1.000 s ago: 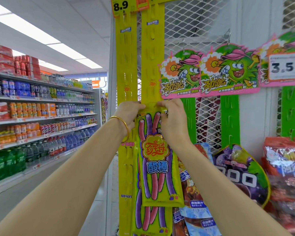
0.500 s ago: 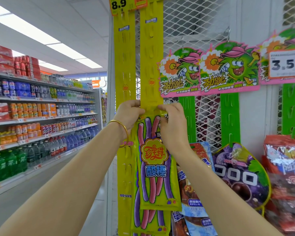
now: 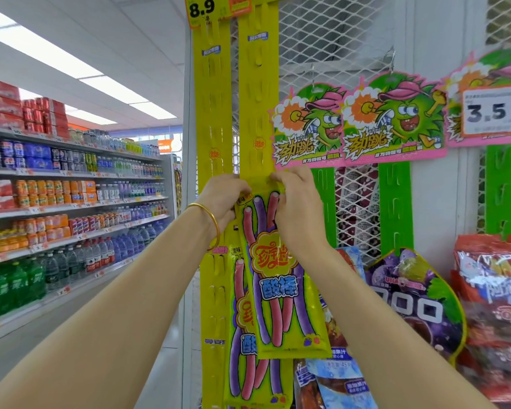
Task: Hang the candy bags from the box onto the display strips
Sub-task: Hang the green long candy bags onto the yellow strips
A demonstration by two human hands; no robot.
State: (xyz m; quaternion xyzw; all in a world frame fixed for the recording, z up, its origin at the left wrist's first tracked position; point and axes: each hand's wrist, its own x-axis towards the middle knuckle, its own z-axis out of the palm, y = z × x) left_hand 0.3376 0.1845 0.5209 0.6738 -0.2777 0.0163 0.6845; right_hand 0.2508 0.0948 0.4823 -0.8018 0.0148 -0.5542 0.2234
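So we're in a shop aisle, drink shelves (image 3: 71,202) running down the left; two long yellow display strips (image 3: 255,113) hang against a white mesh panel (image 3: 331,39), green strips (image 3: 394,202) off to the right; a yellow candy bag (image 3: 281,290) of pink and purple sour sticks is held up flat on the right-hand yellow strip, overlapping another bag (image 3: 248,349) hanging lower; left hand (image 3: 223,199) pinches its top left corner, right hand (image 3: 297,208) grips the top right edge, fingers curled shut; gold bangle (image 3: 210,222) on the left wrist.

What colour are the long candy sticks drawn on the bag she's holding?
Pink and purple, on the yellow candy bag held by both hands; the head view shows it.
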